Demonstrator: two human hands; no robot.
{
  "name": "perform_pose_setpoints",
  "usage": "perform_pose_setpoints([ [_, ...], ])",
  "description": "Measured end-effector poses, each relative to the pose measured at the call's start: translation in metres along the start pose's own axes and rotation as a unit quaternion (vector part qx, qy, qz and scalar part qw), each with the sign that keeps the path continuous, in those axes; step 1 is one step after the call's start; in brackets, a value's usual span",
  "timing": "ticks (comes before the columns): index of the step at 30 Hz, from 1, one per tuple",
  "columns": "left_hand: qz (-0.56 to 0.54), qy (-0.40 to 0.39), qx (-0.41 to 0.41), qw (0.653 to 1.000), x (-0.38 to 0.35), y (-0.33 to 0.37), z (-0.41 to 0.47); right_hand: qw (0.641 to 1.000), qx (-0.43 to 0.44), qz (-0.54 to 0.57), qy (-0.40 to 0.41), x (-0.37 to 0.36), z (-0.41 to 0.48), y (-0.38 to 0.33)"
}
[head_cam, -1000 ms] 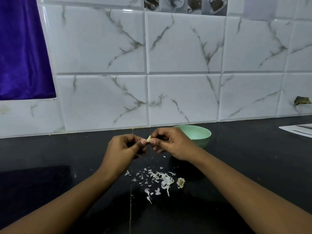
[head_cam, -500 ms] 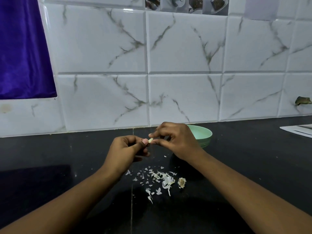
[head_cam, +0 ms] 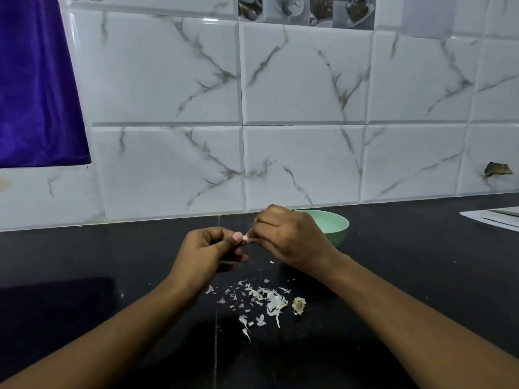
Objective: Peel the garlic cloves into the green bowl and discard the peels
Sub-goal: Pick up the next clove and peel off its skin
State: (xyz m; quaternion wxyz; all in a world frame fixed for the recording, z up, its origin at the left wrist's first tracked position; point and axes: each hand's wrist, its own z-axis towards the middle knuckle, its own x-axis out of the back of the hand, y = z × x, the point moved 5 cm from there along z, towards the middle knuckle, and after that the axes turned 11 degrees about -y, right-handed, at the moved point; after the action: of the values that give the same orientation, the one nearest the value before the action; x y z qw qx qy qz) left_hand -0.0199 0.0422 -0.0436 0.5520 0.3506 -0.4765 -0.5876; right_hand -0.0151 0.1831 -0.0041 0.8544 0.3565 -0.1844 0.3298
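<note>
Head: L hand (head_cam: pixel 207 254) & R hand (head_cam: pixel 289 240) pinch garlic clove (head_cam: pixel 247 237) nr green bowl (head_cam: pixel 338 223), peels (head_cam: pixel 271 300) beneath.

Left hand (head_cam: pixel 209 248), right hand (head_cam: pixel 286 237) meet mid-air, fingers curled, pinching.

A glossy black bench (head_cam: pixel 84 262) runs along the foot of a wall of white tiles (head_cam: pixel 303 80) veined in grey like marble. High on the wall, a strip of picture tiles (head_cam: pixel 306 8) shows cups and food. A deep purple cloth (head_cam: pixel 33 94) hangs at the wall's left end. Low at the wall's right end is a ragged brown patch (head_cam: pixel 498 172). Below it, flat white sheets (head_cam: pixel 494 219) lie on the bench.
</note>
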Motion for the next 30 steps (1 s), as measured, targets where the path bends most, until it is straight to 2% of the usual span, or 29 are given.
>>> perform_pose_setpoints([
  [4,0.0,-0.002,-0.021,1.0,0.001,0.002,0.0,0.998,0.019,-0.061,-0.005,0.0,0.001,-0.006],
  [7,0.092,0.015,-0.053,0.994,0.004,0.006,-0.002,0.996,0.02,-0.084,-0.024,-0.008,0.002,-0.008],
  [10,0.207,0.037,-0.091,0.973,0.008,0.011,-0.004,0.996,0.0,-0.059,-0.067,-0.014,0.002,-0.009],
  [12,0.228,0.036,-0.098,0.968,0.008,0.011,-0.004,0.992,-0.076,0.039,-0.09,-0.018,0.001,-0.007],
  [15,0.174,0.037,-0.078,0.981,0.007,0.006,-0.003,0.937,-0.221,0.261,-0.072,-0.022,-0.004,0.01],
  [16,0.153,0.038,-0.07,0.985,0.007,0.005,-0.002,0.92,-0.249,0.298,-0.06,-0.022,-0.006,0.016],
  [20,0.097,0.035,-0.05,0.993,0.009,0.002,-0.001,0.878,-0.314,0.349,-0.101,-0.022,-0.015,0.034],
  [26,0.047,0.041,-0.046,0.997,0.009,0.0,0.001,0.765,-0.342,0.533,-0.12,-0.033,-0.019,0.03],
  [28,0.053,0.043,-0.048,0.997,0.009,0.0,0.0,0.746,-0.36,0.549,-0.113,-0.036,-0.018,0.027],
  [30,0.077,0.046,-0.058,0.994,0.009,0.001,-0.001,0.748,-0.366,0.54,-0.121,-0.039,-0.017,0.023],
])
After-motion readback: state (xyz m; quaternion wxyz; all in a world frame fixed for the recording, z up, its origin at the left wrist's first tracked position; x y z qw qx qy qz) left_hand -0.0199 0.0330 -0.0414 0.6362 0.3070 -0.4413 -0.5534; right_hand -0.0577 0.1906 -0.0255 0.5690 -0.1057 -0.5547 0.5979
